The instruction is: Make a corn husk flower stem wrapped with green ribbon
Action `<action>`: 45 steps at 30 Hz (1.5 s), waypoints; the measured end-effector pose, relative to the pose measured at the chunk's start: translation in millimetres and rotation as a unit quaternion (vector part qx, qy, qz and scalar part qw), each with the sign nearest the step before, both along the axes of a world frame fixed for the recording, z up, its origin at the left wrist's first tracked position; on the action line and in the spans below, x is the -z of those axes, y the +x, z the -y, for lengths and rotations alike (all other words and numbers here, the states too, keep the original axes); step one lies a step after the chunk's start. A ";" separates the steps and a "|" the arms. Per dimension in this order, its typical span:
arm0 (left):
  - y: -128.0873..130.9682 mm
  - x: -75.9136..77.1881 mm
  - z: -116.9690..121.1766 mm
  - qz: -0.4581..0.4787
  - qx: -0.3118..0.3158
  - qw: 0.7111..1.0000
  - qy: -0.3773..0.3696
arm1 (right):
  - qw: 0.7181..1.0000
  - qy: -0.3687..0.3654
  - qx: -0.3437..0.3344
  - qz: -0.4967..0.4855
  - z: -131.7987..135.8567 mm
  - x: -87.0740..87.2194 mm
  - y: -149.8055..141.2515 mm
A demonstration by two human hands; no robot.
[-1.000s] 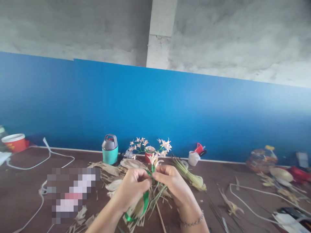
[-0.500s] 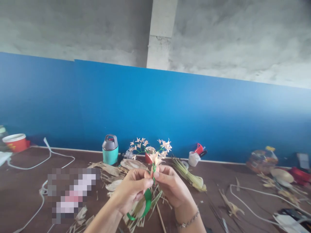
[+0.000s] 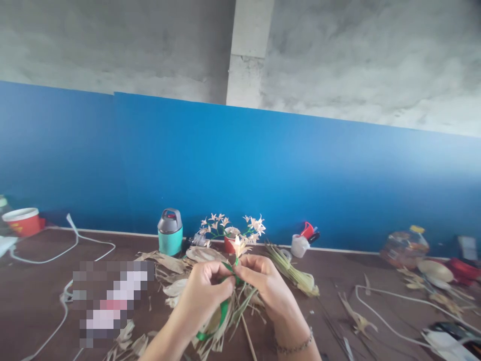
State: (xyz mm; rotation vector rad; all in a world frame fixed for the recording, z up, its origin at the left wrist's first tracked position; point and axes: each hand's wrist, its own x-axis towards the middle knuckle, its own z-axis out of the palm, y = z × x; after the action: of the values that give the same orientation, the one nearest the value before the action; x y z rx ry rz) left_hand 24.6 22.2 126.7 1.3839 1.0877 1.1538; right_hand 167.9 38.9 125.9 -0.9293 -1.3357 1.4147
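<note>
Between my two hands a pale handmade flower (image 3: 239,246) stands upright on a green-wrapped stem. My right hand (image 3: 263,281) pinches that stem just under the petals, thumb against fingers. My left hand (image 3: 208,288) is closed on a green tape (image 3: 224,313), which passes through its fingers to the stem and hangs in a loop below. Under both hands lies a heap of dried husks and strips (image 3: 214,341). Behind the flower, more pale blossoms (image 3: 257,225) on green stems rise around a small red pot (image 3: 229,244).
A teal flask (image 3: 170,240) stands by the blue partition (image 3: 225,160). Right of my hands lies a bundle of green stalks (image 3: 293,273), near a white cup (image 3: 299,246). White cords (image 3: 394,296) cross the brown table at both sides. A plastic jug (image 3: 406,248) is at far right.
My left hand has turned slightly, and the tape now runs up over its fingers to the stem. My right fingers have shifted and cover more of the stem. The flower sits a little lower.
</note>
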 end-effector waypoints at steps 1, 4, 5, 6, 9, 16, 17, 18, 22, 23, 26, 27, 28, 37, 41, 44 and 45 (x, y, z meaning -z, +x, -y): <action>0.0 -0.2 0.7 -0.005 0.001 1.000 -0.001 | 1.000 -0.003 0.005 0.006 0.3 -0.5 0.1; -0.1 -1.1 2.4 -0.009 0.011 1.000 -0.010 | 0.999 -0.010 0.024 0.023 1.5 -2.0 -0.2; -0.1 -1.2 2.5 -0.012 0.013 1.000 -0.012 | 0.999 -0.008 0.031 0.033 1.8 -2.4 -0.5; -0.1 -1.1 2.4 -0.016 0.014 1.000 -0.013 | 0.998 -0.004 0.040 0.044 2.2 -2.8 -0.9; -0.3 0.5 0.9 -0.034 0.012 0.999 -0.004 | 0.994 0.011 0.065 0.085 3.4 -3.7 -2.1; -2.0 1.0 -1.1 -0.006 0.025 1.000 -0.010 | 0.994 0.022 0.064 0.081 7.0 -5.7 -0.4; -2.3 0.2 -0.9 0.017 0.032 0.999 -0.023 | 0.998 0.017 0.040 0.050 7.1 -5.4 0.5; -2.6 -0.7 -0.6 0.047 0.041 0.997 -0.040 | 1.000 0.015 0.008 0.014 7.0 -4.9 1.3; -3.5 -1.8 -0.4 0.169 0.080 0.976 -0.112 | 0.986 0.013 -0.115 -0.123 4.7 1.0 2.2; -3.6 -1.2 -0.6 0.188 0.088 0.971 -0.122 | 0.981 0.007 -0.130 -0.147 3.9 2.9 1.7; -4.1 1.0 -0.8 0.216 0.113 0.961 -0.129 | 0.972 -0.005 -0.138 -0.188 1.9 7.4 -0.7; -4.3 1.6 -0.7 0.216 0.116 0.961 -0.127 | 0.972 -0.005 -0.135 -0.193 1.6 8.0 -1.3; -4.6 1.9 -0.5 0.211 0.117 0.963 -0.121 | 0.972 -0.005 -0.132 -0.194 1.5 8.2 -1.7; -6.3 -0.4 0.2 0.078 0.058 0.995 -0.023 | 0.989 -0.026 -0.050 -0.138 3.5 3.3 0.8; -5.1 2.3 -1.1 0.157 0.090 0.975 -0.128 | 0.985 -0.025 -0.067 -0.159 3.2 3.7 0.1; -4.3 5.0 -2.3 0.218 0.115 0.954 -0.169 | 0.983 -0.024 -0.074 -0.169 2.6 4.9 0.1; -4.3 5.8 -2.6 0.229 0.118 0.951 -0.172 | 0.983 -0.027 -0.074 -0.168 2.4 5.3 0.3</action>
State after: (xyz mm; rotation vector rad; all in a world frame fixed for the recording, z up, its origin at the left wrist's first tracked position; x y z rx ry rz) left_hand 20.3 24.8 120.9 0.8861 0.7219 0.9863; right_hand 168.2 36.5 120.5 -0.5990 -1.1332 1.6458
